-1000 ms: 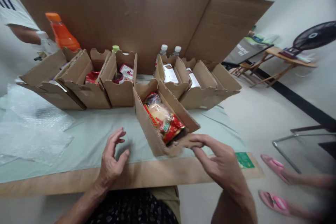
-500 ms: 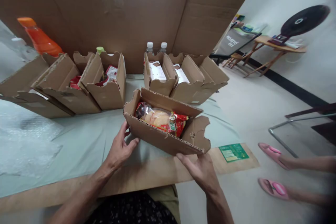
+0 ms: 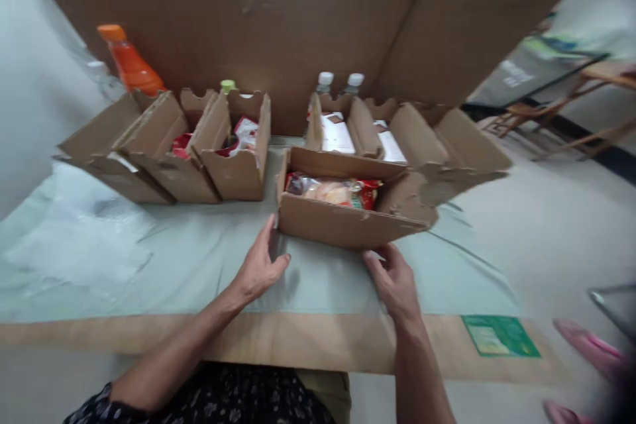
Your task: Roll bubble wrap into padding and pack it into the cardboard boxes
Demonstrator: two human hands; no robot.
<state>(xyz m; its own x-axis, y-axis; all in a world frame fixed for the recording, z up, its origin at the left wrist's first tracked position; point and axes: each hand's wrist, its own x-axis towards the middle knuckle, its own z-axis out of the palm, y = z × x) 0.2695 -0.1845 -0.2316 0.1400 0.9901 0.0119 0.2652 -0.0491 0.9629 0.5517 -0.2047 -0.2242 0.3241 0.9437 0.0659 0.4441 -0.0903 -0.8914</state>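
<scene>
An open cardboard box is held between my two hands in front of the row of boxes. In it lies a clear and red packet of pale, round snacks. My left hand has its fingers against the box's left end, with the thumb held away from it. At the lower right edge, the fingers of my right hand reach under the box and support it. The fingertips of both hands are partly hidden by the box.
Several open cardboard boxes stand behind, some with packets or white cartons. An orange bottle and clear bottles stand near a tall cardboard panel. Bubble wrap lies left. A green card is on the table edge; someone's pink slippers show at right.
Both hands have carried the box away from me, towards the row, and turned it more level across. My left fingers wrap its end less. The view has shifted.
</scene>
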